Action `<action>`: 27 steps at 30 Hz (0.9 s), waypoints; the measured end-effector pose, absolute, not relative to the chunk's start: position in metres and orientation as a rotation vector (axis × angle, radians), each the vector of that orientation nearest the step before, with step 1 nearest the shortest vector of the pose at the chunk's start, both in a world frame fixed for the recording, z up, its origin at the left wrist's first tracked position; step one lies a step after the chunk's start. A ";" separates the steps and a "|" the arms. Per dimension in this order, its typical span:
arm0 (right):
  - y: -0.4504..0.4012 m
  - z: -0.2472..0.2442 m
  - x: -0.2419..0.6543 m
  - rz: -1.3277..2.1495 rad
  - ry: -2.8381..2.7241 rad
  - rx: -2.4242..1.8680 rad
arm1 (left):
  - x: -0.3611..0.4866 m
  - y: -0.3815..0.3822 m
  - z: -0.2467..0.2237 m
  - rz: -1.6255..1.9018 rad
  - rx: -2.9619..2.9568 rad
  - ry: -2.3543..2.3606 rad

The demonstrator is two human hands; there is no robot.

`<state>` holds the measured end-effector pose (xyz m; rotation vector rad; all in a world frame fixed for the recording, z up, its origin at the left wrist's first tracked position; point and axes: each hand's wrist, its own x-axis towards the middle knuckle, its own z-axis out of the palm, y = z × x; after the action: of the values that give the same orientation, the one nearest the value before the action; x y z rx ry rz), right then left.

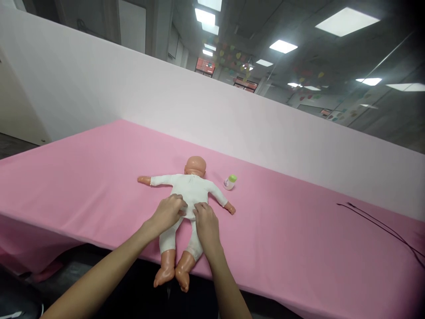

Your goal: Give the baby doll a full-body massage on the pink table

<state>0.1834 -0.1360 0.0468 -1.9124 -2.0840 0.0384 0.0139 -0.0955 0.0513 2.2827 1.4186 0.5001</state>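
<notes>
A baby doll (191,188) in a white body suit lies on the pink cloth, its bald head at the far end and its arms spread wide. No face shows, only the rounded back of the head. My left hand (170,212) rests with curled fingers on the left of the doll's lower back. On the opposite side, my right hand (206,223) presses its bent fingers against the suit. The fingertips are partly hidden, so a pinch of fabric cannot be made out clearly. Both bare feet of the doll hang over the table's near edge.
A small baby bottle (229,182) with a green cap stands right of the doll's head. Dark cables (381,226) lie at the far right of the pink-covered table (282,230). A low white wall (199,110) runs behind it.
</notes>
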 end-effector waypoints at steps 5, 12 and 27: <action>-0.141 0.036 0.177 -0.041 -2.089 -1.992 | 0.020 -0.101 0.043 0.494 2.419 1.460; -0.127 0.040 0.179 -0.013 -2.197 -1.997 | 0.019 -0.094 0.039 0.429 2.445 1.422; -0.018 0.057 0.188 -0.033 -1.975 -2.150 | 0.066 0.003 0.049 0.603 2.339 1.665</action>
<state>0.1882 -0.0178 0.0570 -2.1500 -1.9746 -0.0328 0.0662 0.0032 0.0492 2.3389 1.6651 0.6027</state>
